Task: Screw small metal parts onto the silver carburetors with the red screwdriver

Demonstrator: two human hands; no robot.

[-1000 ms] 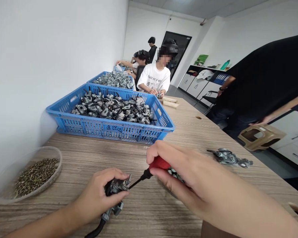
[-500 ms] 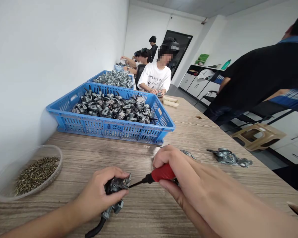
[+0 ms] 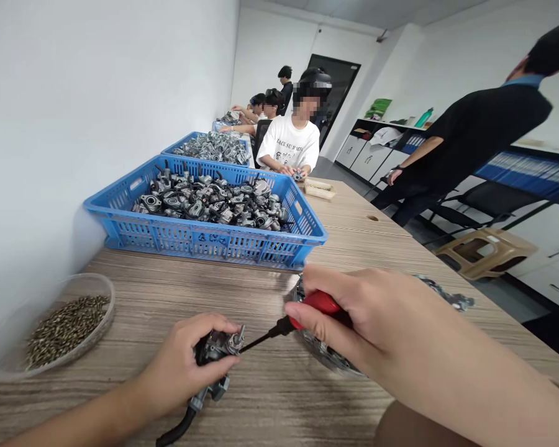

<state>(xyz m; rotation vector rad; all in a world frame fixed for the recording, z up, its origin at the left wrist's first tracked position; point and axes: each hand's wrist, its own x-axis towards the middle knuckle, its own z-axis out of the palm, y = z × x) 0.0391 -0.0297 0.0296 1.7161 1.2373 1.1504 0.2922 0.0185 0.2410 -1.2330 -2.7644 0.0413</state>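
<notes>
A small metal carburetor (image 3: 217,347) with a black hose is gripped between the thumb and fingers of my left hand (image 3: 193,357), low over the table. My right hand (image 3: 368,323) is closed around the red handle of a screwdriver (image 3: 317,308). Its dark shaft slants down to the left, and the tip meets the right side of the carburetor; the exact contact point is too small to make out. Behind my right hand, partly covered by it, a clear round container (image 3: 323,354) holds metal parts.
A clear tub of small brassy screws (image 3: 68,329) stands at the left. Beyond my hands, a blue crate (image 3: 205,239) is heaped with carburetors, with another blue crate (image 3: 168,148) behind. Another carburetor (image 3: 456,301) lies at the right. A co-worker (image 3: 291,146) sits across; a person (image 3: 475,136) stands right.
My right hand has turned around the screwdriver handle and shifted slightly, uncovering the clear container. My left hand and the carburetor stay nearly still. The standing person at the right has shifted.
</notes>
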